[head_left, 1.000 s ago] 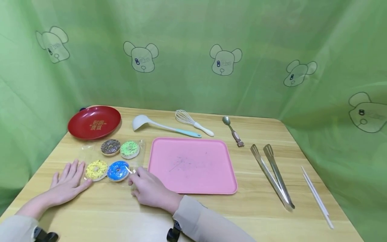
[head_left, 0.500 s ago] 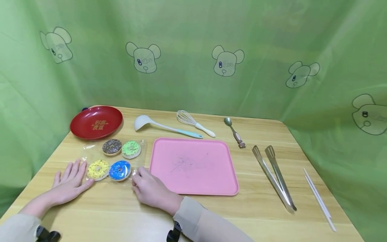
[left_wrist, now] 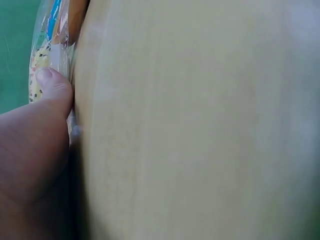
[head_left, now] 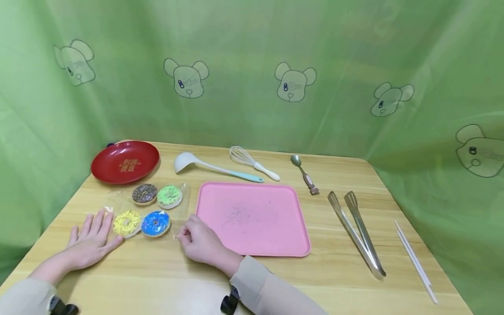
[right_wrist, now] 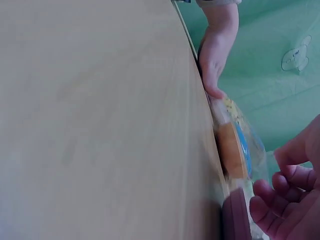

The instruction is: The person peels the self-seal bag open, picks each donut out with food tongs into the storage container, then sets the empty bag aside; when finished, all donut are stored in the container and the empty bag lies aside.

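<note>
Donuts lie packed in clear plastic wrapping [head_left: 181,210] at the table's left: a chocolate one [head_left: 144,194], a green one [head_left: 169,196], a yellow one [head_left: 127,223] and a blue one [head_left: 155,223]. My left hand [head_left: 91,240] rests flat with fingers spread over the wrapping's left edge; its thumb touches the yellow donut's wrapping, as the left wrist view shows. My right hand [head_left: 201,239] pinches the wrapping's right edge between thumb and forefinger, just right of the blue donut. The other fingers curl loosely in the right wrist view.
A pink tray [head_left: 252,249] lies right beside my right hand. Behind are a red plate [head_left: 106,168], a ladle [head_left: 184,161], a whisk [head_left: 242,155] and a spoon [head_left: 302,168]. Metal tongs [head_left: 356,236] and white chopsticks [head_left: 415,260] lie to the right.
My right hand has drawn slightly to the right, away from the blue donut, with the wrapping's edge in its fingertips. My left hand has stayed in place.
</note>
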{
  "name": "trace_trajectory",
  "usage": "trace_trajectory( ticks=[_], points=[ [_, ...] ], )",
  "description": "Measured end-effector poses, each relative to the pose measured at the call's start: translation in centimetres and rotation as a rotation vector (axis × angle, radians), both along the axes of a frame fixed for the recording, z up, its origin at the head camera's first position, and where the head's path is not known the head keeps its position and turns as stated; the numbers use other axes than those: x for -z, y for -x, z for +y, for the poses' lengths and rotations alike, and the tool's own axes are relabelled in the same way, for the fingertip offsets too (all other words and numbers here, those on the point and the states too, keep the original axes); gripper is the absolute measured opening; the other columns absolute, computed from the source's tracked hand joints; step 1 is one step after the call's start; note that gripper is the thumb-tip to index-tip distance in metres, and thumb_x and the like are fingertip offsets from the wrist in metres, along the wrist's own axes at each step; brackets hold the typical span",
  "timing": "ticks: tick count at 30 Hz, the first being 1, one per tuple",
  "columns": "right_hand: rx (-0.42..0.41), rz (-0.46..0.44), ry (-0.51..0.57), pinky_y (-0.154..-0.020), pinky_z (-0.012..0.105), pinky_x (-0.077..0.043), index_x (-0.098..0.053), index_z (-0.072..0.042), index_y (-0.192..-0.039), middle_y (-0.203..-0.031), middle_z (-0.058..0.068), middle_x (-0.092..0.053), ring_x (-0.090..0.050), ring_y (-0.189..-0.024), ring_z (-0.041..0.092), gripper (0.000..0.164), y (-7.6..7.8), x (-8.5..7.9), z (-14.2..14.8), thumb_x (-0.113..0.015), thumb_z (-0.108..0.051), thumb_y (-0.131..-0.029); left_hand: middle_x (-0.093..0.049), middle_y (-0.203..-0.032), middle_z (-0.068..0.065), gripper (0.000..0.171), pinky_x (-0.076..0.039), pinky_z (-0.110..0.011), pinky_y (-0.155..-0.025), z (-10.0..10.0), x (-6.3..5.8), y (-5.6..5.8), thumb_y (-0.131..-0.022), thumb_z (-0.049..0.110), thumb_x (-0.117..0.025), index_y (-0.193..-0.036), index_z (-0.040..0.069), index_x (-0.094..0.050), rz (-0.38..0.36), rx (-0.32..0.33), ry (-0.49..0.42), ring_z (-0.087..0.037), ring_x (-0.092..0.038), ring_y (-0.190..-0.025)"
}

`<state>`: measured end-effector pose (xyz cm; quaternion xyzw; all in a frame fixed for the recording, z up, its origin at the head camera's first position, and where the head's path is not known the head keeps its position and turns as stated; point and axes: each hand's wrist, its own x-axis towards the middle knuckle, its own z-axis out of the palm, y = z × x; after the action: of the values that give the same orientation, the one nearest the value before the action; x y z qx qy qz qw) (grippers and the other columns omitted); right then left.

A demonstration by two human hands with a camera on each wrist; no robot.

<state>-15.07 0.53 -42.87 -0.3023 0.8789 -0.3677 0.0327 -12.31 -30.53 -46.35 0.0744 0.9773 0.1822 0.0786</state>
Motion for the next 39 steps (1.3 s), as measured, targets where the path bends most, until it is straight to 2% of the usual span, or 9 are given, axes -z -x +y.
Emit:
trace_trajectory(
  ticks=[5,15,19,23,27,30,35,39],
  points=[
    [0.03,-0.088,0.128,-0.056,0.015,-0.042,-0.054,-0.009,-0.076,-0.075,-0.006,-0.043,-0.043,-0.065,0.002,0.012,0.3,0.4,1.0,-0.062,-0.006,-0.085,0.016,-0.146,-0.032,0.083,0.016,-0.072,-0.089,0.0,0.2,-0.2,-0.097,0.052,-0.032,-0.144,-0.006,0.004,-0.009,-0.004,-0.013,-0.054,0.019,-0.127],
    [0.104,-0.19,0.218,-0.057,0.018,-0.043,-0.055,-0.007,-0.075,-0.072,-0.005,-0.047,-0.045,-0.063,0.004,0.011,0.1,0.2,1.8,-0.06,-0.006,-0.085,0.018,-0.145,-0.031,0.084,0.017,-0.072,-0.089,-0.4,0.4,0.3,-0.096,0.054,-0.032,-0.144,-0.003,0.007,-0.005,0.0,-0.004,-0.053,0.021,-0.127],
    [0.12,-0.268,0.231,-0.05,0.019,-0.043,-0.055,-0.007,-0.077,-0.068,-0.005,-0.048,-0.046,-0.055,0.004,0.011,-0.1,0.3,2.0,-0.062,-0.009,-0.086,0.019,-0.146,-0.03,0.086,0.018,-0.072,-0.089,-0.4,0.6,0.3,-0.095,0.056,-0.032,-0.144,-0.003,0.008,-0.013,-0.002,-0.008,-0.051,0.023,-0.127],
    [0.098,-0.361,0.249,-0.043,0.021,-0.042,-0.056,-0.007,-0.079,-0.063,-0.004,-0.049,-0.045,-0.049,0.005,0.013,-0.2,0.3,2.5,-0.065,-0.012,-0.086,0.019,-0.146,-0.03,0.086,0.019,-0.072,-0.088,-0.4,0.7,0.3,-0.095,0.056,-0.033,-0.144,-0.003,0.007,-0.017,-0.002,-0.023,-0.051,0.024,-0.127],
    [0.072,-0.366,0.273,-0.047,0.02,-0.045,-0.058,-0.006,-0.082,-0.067,-0.003,-0.053,-0.049,-0.055,0.006,0.012,0.2,-0.1,2.6,-0.069,-0.011,-0.083,0.019,-0.145,-0.03,0.087,0.019,-0.072,-0.088,-0.4,0.6,0.2,-0.095,0.056,-0.032,-0.144,-0.003,0.008,-0.018,-0.006,-0.022,-0.051,0.024,-0.127],
    [0.088,-0.356,0.293,-0.052,0.021,-0.046,-0.058,-0.005,-0.085,-0.073,-0.002,-0.056,-0.05,-0.06,0.007,0.016,0.6,-0.6,2.0,-0.071,-0.014,-0.082,0.019,-0.145,-0.031,0.086,0.019,-0.072,-0.088,-0.4,0.5,0.2,-0.096,0.055,-0.032,-0.144,-0.004,0.008,-0.014,-0.005,-0.021,-0.051,0.024,-0.127],
    [0.162,-0.331,0.235,-0.056,0.02,-0.045,-0.059,-0.009,-0.083,-0.072,-0.003,-0.055,-0.05,-0.062,0.007,0.019,1.7,-1.1,-0.1,-0.072,-0.024,-0.081,0.018,-0.145,-0.031,0.085,0.018,-0.072,-0.088,-0.4,0.2,0.2,-0.096,0.054,-0.033,-0.144,-0.004,0.008,-0.008,-0.01,-0.015,-0.052,0.022,-0.127],
    [0.224,-0.304,0.2,-0.051,0.02,-0.044,-0.059,-0.008,-0.076,-0.065,-0.003,-0.053,-0.049,-0.056,0.007,0.015,2.4,-1.2,-1.1,-0.071,-0.016,-0.081,0.016,-0.145,-0.032,0.085,0.018,-0.072,-0.089,-0.3,0.3,0.0,-0.096,0.054,-0.033,-0.144,-0.004,0.006,0.002,-0.007,-0.017,-0.053,0.021,-0.127]
  ],
)
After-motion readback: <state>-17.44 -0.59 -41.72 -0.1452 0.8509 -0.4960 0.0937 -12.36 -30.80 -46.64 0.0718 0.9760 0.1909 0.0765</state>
